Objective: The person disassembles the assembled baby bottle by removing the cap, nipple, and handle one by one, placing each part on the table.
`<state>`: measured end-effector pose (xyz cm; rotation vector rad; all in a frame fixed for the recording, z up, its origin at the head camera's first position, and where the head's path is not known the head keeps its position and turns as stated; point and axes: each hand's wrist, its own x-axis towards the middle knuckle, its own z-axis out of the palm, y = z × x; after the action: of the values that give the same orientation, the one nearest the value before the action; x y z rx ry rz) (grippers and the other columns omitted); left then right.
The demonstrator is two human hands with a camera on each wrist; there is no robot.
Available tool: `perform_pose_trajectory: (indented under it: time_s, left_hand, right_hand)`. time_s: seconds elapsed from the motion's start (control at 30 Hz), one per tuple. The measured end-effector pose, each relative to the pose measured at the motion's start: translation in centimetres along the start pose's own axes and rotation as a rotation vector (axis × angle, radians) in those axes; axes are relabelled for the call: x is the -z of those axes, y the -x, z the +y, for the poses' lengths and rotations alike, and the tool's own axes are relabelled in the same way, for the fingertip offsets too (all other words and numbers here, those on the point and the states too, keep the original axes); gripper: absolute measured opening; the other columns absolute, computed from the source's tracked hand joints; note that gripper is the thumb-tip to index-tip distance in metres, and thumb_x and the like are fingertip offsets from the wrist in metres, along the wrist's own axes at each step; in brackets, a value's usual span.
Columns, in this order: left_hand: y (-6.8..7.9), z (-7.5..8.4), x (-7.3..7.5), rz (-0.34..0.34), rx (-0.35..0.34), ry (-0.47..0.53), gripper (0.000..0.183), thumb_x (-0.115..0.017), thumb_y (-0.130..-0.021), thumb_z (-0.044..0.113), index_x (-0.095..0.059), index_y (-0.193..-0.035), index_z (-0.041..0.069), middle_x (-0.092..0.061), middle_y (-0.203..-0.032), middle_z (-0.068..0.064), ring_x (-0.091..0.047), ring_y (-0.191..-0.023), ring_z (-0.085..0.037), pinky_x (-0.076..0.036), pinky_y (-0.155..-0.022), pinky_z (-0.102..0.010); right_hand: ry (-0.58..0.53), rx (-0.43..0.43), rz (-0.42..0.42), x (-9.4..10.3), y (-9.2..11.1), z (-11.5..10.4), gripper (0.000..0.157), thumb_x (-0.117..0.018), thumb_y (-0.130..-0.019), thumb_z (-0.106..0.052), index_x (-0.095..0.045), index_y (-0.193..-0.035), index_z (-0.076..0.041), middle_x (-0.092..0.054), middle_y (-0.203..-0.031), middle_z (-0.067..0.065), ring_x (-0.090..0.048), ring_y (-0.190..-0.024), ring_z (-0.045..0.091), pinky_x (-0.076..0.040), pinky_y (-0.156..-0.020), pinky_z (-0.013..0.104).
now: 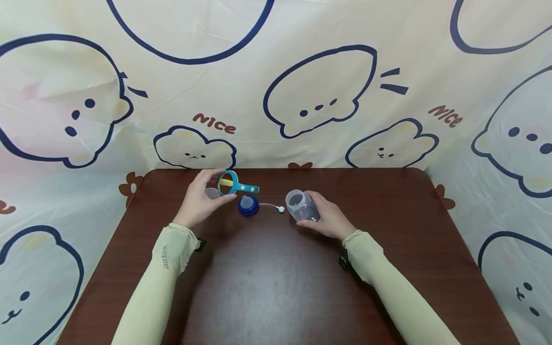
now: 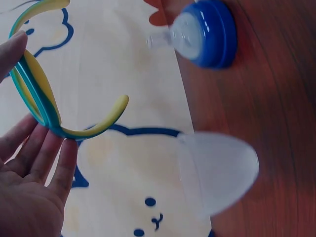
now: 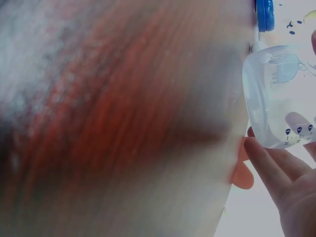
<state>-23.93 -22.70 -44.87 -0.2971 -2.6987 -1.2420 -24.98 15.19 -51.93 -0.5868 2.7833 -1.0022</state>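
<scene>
My left hand (image 1: 200, 201) holds a blue-and-yellow baby bottle handle (image 1: 247, 188) with a round ring, raised above the table near its back edge. In the left wrist view, the thumb and fingertips pinch the handle (image 2: 35, 91) on opposite sides. My right hand (image 1: 329, 218) grips a clear baby bottle (image 1: 301, 207), tilted with its uncapped mouth toward the left. Printed marks show on the bottle wall (image 3: 284, 69) in the right wrist view. Between the hands lies a blue bottle collar (image 1: 248, 206) with a clear teat (image 2: 187, 37).
A thin straw (image 1: 268, 204) with a white weighted end (image 1: 281, 209) extends right from the collar. Beside the left hand stands a translucent domed cap (image 2: 219, 170). Everything is on a dark brown table (image 1: 276, 287), with a cartoon-printed cloth (image 1: 250, 96) behind and at both sides.
</scene>
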Motion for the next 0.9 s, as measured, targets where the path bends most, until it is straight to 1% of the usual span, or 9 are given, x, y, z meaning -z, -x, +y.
perform_pose_trajectory:
  time_s: [0.17,0.33,0.5,0.63,0.9]
  left_hand:
    - [0.4,-1.2,1.2,0.033,0.031,-0.017,0.077,-0.086,-0.085,0.041,-0.052,-0.148,0.014,-0.055,-0.140,-0.013,-0.052,-0.127,-0.033,-0.047,-0.108,-0.062]
    - [0.7,-2.3,2.2,0.060,0.047,-0.030,0.075,-0.086,-0.086,0.035,-0.051,-0.149,0.013,-0.054,-0.141,-0.014,-0.051,-0.129,-0.035,-0.048,-0.106,-0.063]
    - [0.9,-3.3,2.9,0.096,0.058,-0.037,0.074,-0.086,-0.087,0.034,-0.051,-0.148,0.012,-0.053,-0.141,-0.014,-0.052,-0.130,-0.036,-0.044,-0.110,-0.063]
    - [0.9,-4.2,3.3,0.124,0.069,-0.039,0.074,-0.085,-0.087,0.036,-0.051,-0.148,0.011,-0.052,-0.142,-0.015,-0.052,-0.130,-0.037,-0.043,-0.112,-0.062]
    - [1.2,-6.3,4.0,0.188,0.146,-0.045,0.078,-0.083,-0.089,0.040,-0.047,-0.151,0.009,-0.049,-0.146,-0.019,-0.050,-0.133,-0.040,-0.043,-0.113,-0.060]
  right_hand:
    - [-0.004,-0.001,-0.003,0.0,0.0,-0.2,0.093,-0.086,-0.080,-0.055,-0.038,-0.153,-0.022,-0.054,-0.144,0.004,-0.059,-0.126,0.028,-0.052,-0.106,0.055]
    - [-0.002,0.003,0.000,0.0,0.0,-0.2,0.092,-0.086,-0.080,-0.054,-0.039,-0.153,-0.023,-0.054,-0.144,0.003,-0.059,-0.126,0.027,-0.052,-0.106,0.054]
    - [0.003,0.008,0.003,0.0,0.0,-0.1,0.092,-0.086,-0.080,-0.054,-0.039,-0.153,-0.023,-0.054,-0.144,0.003,-0.059,-0.126,0.027,-0.052,-0.105,0.054]
    - [0.009,0.009,0.002,-0.1,0.0,-0.1,0.092,-0.086,-0.080,-0.054,-0.039,-0.153,-0.023,-0.054,-0.143,0.003,-0.059,-0.126,0.027,-0.052,-0.106,0.054]
    - [0.011,0.007,0.002,0.0,0.0,-0.3,0.091,-0.087,-0.080,-0.051,-0.039,-0.152,-0.023,-0.055,-0.142,0.003,-0.059,-0.126,0.027,-0.052,-0.106,0.053]
